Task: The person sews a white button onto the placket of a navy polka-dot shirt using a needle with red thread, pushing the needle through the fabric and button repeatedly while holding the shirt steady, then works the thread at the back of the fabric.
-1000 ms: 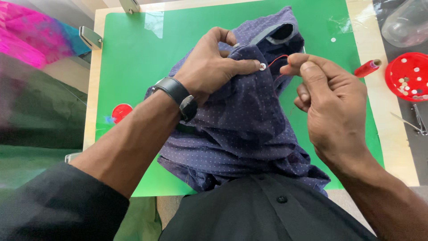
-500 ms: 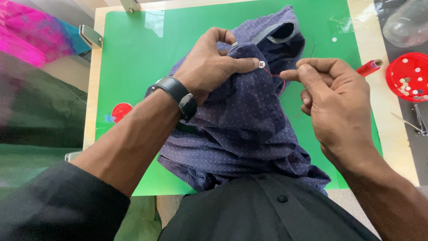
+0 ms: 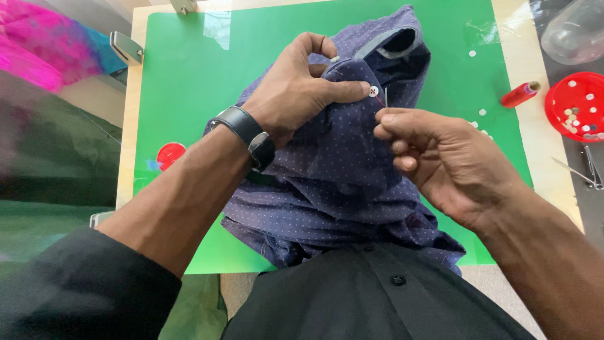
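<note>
Right of the mat (image 3: 189, 75), a red dish (image 3: 569, 94) holds white buttons (image 3: 576, 116).

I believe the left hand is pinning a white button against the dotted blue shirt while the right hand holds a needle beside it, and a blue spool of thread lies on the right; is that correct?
Not quite: the spool of thread is red, not blue, as the head view shows. The rest holds: the left hand pins the white button against the dotted blue shirt, and the right hand holds a needle beside it.

A green mat (image 3: 189, 94) covers the table; a red thread spool (image 3: 520, 94) and a red dish of white buttons (image 3: 576, 106) sit upper right, pink cloth (image 3: 44, 38) upper left
</note>
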